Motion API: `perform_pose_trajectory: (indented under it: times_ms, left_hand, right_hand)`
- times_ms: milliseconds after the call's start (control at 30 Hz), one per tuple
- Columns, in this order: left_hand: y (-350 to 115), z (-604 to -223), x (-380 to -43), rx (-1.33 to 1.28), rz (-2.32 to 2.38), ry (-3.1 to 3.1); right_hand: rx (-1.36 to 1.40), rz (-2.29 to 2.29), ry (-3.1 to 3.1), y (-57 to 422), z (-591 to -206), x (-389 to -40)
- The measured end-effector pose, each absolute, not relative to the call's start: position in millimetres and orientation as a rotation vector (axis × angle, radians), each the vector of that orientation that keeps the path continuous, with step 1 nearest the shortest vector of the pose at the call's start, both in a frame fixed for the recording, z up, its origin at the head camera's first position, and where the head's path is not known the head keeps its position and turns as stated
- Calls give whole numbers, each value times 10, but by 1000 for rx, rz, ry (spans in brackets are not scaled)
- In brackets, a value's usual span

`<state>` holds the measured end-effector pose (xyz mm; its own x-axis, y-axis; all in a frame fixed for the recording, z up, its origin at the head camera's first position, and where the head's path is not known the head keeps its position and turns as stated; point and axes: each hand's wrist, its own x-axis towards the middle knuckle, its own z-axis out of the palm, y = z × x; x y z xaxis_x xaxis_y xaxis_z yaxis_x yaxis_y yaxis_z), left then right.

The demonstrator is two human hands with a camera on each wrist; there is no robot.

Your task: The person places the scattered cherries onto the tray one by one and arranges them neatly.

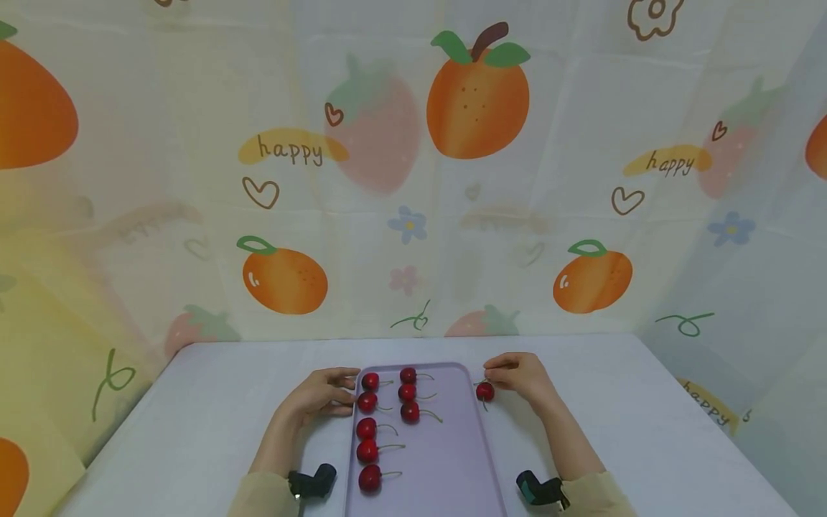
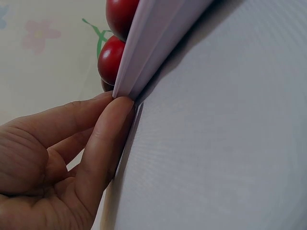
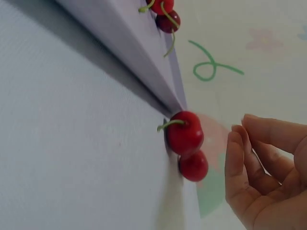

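My left hand (image 1: 323, 391) grips the left rim of a lilac tray (image 1: 481, 445), with thumb and fingertips at its edge in the left wrist view. Red cherries (image 1: 370, 477) with green stems lie on the tray: several in a left column, three in a shorter column beside it. My right hand (image 1: 520, 375) hovers just past the tray's right edge, fingers loosely bent and nothing visible between them. Below its fingertips, a cherry (image 1: 484, 391) lies on the table. The right wrist view shows two cherries there, a nearer one (image 3: 184, 134) and another (image 3: 194, 166) behind it.
A white table (image 1: 194, 431) lies under everything. Behind it hangs a pale curtain (image 1: 484, 273) printed with fruit. Dark wrist cameras (image 1: 313, 481) sit on both forearms near the tray's sides.
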<state>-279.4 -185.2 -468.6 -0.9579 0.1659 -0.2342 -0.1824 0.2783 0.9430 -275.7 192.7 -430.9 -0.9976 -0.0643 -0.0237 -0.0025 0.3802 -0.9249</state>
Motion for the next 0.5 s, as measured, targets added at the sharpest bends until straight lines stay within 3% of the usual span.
perform_pose_trajectory:
  times_ms: [333, 500]
  left_hand:
    - [-1856, -4678, -2794, -22, 1730, 2260]
    - [-1842, -4682, -2802, -59, 1732, 2271]
  right_hand:
    - [-24, -1827, 2605, 2073, -4371, -2762]
    - [142, -1764, 2668, 2076, -4425, -2790]
